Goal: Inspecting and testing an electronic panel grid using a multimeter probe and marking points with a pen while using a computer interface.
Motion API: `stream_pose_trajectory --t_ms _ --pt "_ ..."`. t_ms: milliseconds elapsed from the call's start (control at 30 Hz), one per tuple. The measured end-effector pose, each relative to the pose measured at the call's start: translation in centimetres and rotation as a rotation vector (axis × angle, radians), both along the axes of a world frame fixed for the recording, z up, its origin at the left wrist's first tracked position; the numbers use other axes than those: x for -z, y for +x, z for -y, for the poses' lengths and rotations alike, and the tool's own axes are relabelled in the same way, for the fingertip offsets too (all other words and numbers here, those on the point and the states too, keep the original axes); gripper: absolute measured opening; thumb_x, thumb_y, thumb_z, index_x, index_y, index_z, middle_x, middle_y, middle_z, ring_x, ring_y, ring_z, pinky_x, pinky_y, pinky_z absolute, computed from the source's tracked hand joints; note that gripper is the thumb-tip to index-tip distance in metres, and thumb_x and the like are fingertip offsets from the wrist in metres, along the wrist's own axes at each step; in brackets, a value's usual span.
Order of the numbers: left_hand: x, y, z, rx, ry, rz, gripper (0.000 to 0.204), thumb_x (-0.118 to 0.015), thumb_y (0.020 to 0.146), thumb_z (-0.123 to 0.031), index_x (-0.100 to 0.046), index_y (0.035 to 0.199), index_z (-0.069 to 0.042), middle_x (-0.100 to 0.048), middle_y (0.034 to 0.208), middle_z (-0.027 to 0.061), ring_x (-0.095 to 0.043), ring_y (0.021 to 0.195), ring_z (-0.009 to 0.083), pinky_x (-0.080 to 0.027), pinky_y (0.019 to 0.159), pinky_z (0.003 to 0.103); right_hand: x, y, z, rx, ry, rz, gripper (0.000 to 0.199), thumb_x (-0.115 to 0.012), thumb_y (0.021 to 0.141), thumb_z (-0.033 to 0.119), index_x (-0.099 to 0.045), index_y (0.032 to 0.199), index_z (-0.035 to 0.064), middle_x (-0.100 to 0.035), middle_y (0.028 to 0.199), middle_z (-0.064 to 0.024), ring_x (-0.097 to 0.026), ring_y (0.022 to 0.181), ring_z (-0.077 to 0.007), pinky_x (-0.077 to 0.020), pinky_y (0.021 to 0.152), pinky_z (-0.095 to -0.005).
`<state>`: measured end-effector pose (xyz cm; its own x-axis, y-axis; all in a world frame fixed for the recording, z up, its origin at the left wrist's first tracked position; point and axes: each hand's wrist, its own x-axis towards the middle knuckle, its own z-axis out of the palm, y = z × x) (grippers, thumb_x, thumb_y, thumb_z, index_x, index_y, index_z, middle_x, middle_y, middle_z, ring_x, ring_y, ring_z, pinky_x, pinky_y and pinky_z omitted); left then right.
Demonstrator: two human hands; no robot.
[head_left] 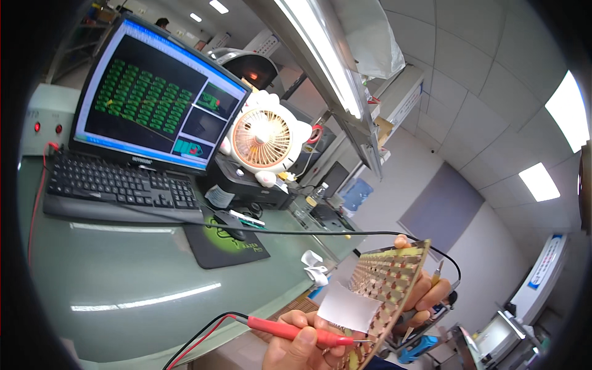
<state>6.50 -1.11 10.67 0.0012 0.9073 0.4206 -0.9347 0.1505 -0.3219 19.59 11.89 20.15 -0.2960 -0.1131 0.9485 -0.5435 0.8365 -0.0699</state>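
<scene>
My left hand at the lower edge grips a red test probe, whose metal tip touches the lower face of a yellowish circuit board panel. The panel carries a grid of small units and a white paper label. My right hand holds the panel from behind at its right edge, fingers wrapped around it. A thin pointed tool sticks up by those fingers. Red and black leads trail from the probe toward the lower left.
A grey-green desk holds a black keyboard, a monitor with green patterns, a mouse on a dark pad, and a small white fan. A black cable runs across the desk. A light bar hangs overhead.
</scene>
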Motion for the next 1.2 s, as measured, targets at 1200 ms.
stream_pose_trajectory --t_ms 1200 --pt "0.2 0.8 1.3 -0.216 0.09 0.164 0.017 -0.048 0.095 -0.003 -0.037 0.107 -0.01 -0.045 0.101 0.0051 -0.059 0.096 0.0183 -0.05 0.09 0.038 -1.2 -2.7 0.4 0.076 0.003 0.22 0.032 -0.074 0.082 0.024 -0.046 0.074 0.0119 -0.048 0.047 0.0004 -0.039 0.046 -0.0108 -0.0225 0.106 -0.0587"
